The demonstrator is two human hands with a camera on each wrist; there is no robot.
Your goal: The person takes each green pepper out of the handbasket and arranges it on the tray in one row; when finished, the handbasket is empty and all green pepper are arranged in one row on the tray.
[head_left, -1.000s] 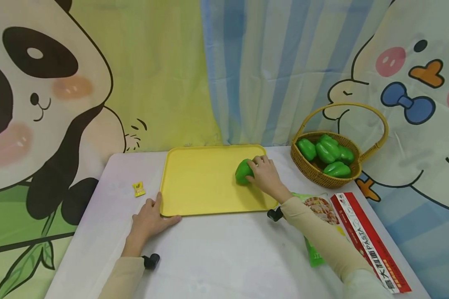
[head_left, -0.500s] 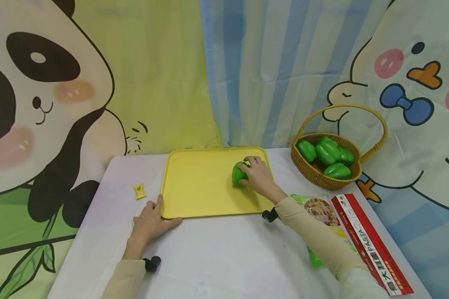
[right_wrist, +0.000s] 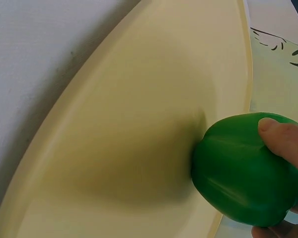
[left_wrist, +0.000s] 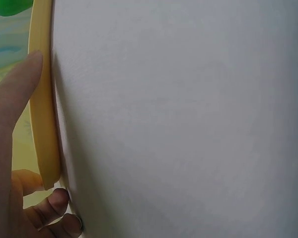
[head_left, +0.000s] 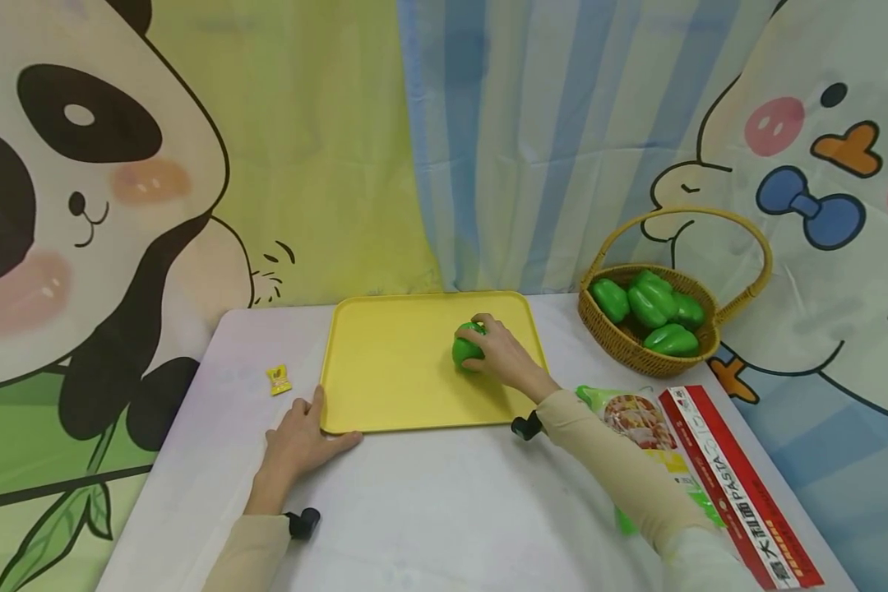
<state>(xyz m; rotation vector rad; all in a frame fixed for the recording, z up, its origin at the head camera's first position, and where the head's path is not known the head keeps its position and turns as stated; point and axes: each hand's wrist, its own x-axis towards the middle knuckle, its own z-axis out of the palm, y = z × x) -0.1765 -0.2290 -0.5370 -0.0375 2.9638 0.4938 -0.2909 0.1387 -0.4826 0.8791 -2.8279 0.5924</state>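
Observation:
In my right hand [head_left: 505,355] is a green bell pepper [head_left: 465,349], gripped between thumb and fingers over the right half of a yellow tray [head_left: 395,386]. The right wrist view shows the glossy bell pepper [right_wrist: 246,171] close over the tray, a shadow beside it, with the thumb on its side. My left hand [head_left: 299,440] rests at the tray's front left corner. Its thumb lies along the front edge and its index finger reaches up the left side. Seen from the left wrist, the thumb touches the tray's rim [left_wrist: 42,109], other fingers near the corner.
A wicker basket [head_left: 622,352] with several green bell peppers [head_left: 652,302] stands at the back right. In front of it lie a green food bag [head_left: 640,419], partly under the right sleeve, and a long red pasta box [head_left: 743,485]. A small yellow packet [head_left: 279,380] lies left of the tray.
My right hand has moved a little left over the tray with the bell pepper in its grip. The left hand stays at the tray's corner.

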